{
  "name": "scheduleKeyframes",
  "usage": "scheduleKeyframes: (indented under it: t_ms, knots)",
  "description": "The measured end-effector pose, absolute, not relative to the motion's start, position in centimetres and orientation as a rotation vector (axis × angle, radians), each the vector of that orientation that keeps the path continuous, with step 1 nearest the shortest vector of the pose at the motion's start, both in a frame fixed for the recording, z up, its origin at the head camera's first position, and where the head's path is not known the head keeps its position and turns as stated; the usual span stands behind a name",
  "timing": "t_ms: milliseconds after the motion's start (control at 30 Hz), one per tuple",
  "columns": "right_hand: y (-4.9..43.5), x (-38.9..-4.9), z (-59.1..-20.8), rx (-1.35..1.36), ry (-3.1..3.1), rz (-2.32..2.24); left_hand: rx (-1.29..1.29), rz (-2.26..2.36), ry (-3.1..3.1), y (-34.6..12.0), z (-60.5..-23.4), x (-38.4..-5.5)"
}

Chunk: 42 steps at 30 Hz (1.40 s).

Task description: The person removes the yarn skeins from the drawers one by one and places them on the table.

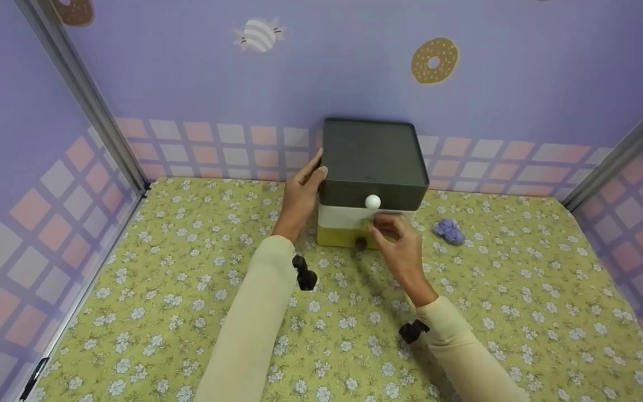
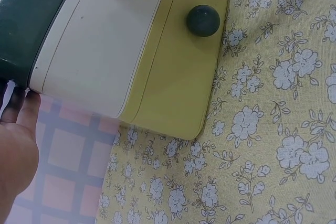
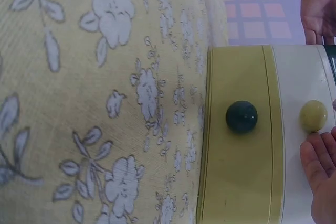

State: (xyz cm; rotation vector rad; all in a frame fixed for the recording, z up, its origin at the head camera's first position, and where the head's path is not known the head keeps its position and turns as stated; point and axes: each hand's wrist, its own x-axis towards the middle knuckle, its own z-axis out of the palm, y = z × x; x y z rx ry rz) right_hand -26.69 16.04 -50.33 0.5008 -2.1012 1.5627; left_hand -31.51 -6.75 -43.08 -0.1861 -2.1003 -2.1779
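A small three-tier drawer box (image 1: 374, 153) stands against the back wall. It has a dark green top drawer with a white knob (image 1: 373, 202), a white middle drawer (image 2: 100, 40) with a yellow knob (image 3: 313, 116), and a yellow bottom drawer (image 3: 239, 171) with a dark green knob (image 3: 241, 117). All three drawers look closed. My left hand (image 1: 301, 195) rests along the box's left side, thumb near the top edge. My right hand (image 1: 399, 243) is at the middle drawer's front, its fingertips close to or touching the yellow knob from the right.
A crumpled lavender bundle (image 1: 449, 231) lies on the flowered tablecloth (image 1: 344, 346), to the right of the box. A black pen-like thing (image 1: 34, 378) lies along the left edge. Purple patterned panels (image 1: 344, 67) with metal posts enclose the back and sides.
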Motion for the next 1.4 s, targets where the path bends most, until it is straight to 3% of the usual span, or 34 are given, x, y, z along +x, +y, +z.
scheduleKeyframes:
  t_ms: [1400]
  knots:
    - [15.1, -26.3, -51.2, 0.447, -2.120, 1.428, -0.182, -2.219, -2.059, -6.6, -43.0, -31.5]
